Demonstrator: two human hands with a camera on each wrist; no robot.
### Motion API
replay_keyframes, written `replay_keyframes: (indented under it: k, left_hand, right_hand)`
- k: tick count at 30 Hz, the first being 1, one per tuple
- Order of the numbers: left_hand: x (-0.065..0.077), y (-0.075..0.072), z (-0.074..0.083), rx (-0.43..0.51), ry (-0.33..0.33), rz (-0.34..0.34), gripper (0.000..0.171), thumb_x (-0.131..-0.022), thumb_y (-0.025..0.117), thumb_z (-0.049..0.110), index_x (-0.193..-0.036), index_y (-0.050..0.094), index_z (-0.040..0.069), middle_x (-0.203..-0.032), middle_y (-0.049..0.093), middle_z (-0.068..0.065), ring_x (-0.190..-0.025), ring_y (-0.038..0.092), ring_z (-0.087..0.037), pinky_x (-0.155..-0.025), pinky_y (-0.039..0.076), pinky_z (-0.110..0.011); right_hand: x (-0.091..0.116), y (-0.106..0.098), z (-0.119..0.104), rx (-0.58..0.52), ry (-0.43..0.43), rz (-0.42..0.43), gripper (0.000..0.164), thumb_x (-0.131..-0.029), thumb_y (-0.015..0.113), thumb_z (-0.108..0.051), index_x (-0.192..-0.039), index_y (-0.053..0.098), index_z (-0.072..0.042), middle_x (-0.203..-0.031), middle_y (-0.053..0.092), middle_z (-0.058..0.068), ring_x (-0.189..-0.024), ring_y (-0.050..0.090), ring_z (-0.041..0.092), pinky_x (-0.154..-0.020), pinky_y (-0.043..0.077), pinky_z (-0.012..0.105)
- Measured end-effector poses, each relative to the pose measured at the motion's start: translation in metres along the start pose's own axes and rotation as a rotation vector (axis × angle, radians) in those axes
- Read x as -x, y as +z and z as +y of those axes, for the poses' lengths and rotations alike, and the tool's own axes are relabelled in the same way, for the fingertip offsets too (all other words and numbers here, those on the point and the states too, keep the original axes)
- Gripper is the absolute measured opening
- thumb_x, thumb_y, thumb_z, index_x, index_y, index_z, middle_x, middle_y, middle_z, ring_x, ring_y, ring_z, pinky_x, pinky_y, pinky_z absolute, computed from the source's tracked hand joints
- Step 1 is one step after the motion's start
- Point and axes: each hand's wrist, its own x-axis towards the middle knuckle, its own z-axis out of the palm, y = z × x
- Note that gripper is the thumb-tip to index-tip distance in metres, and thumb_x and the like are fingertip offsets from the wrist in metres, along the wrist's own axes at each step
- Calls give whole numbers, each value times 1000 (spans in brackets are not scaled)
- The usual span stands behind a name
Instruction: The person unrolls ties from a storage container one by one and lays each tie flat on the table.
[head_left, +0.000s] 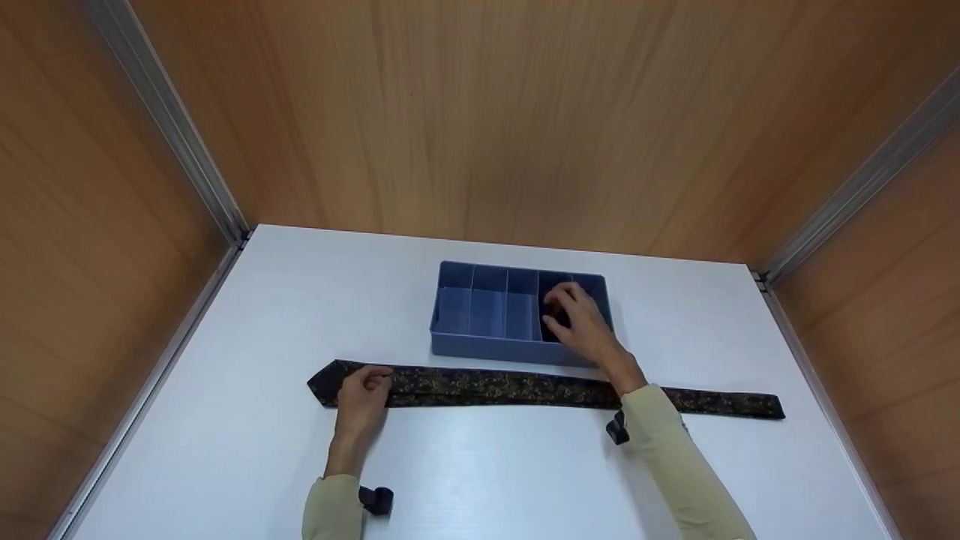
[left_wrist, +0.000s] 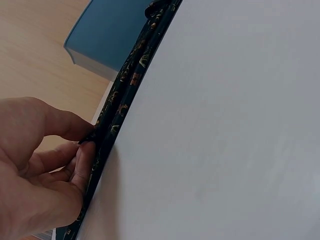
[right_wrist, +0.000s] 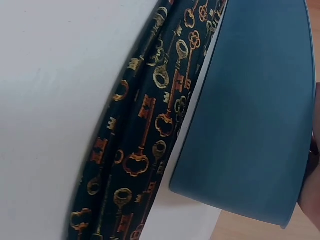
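A dark necktie (head_left: 495,385) with a gold and orange key pattern lies lengthwise across the white table, its pointed wide end to the left. Near that end my left hand (head_left: 364,394) pinches the tie's edge between thumb and fingertips, which the left wrist view shows close up. My right hand (head_left: 581,322) reaches down into a right-hand compartment of the blue divided box (head_left: 487,345), thumb and fingers bent around a dark reddish thing (head_left: 556,313). I cannot tell whether they grip it. The box wall (right_wrist: 245,115) hides most of this hand in the right wrist view.
The box stands behind the tie, with the left compartments (head_left: 455,309) showing bare blue floors. A wood-grain panel (head_left: 480,135) rises at the table's back edge, and side panels with metal rails flank the table (head_left: 480,465). Each wrist wears a black device (head_left: 376,501).
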Motion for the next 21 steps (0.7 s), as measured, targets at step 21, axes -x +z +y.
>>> replay_keyframes:
  k: [21]
  left_hand:
    - [1,1,0,-3,-16,10,18,-99,61,5,-111,73,-1,-96,65,-9,-87,57,-18,-75,46,-27]
  right_hand:
    - [-9,-12,-9,96,103,-274,48,-88,79,-3,-132,58,-4,-155,40,26,-146,31,46,-119,19,62]
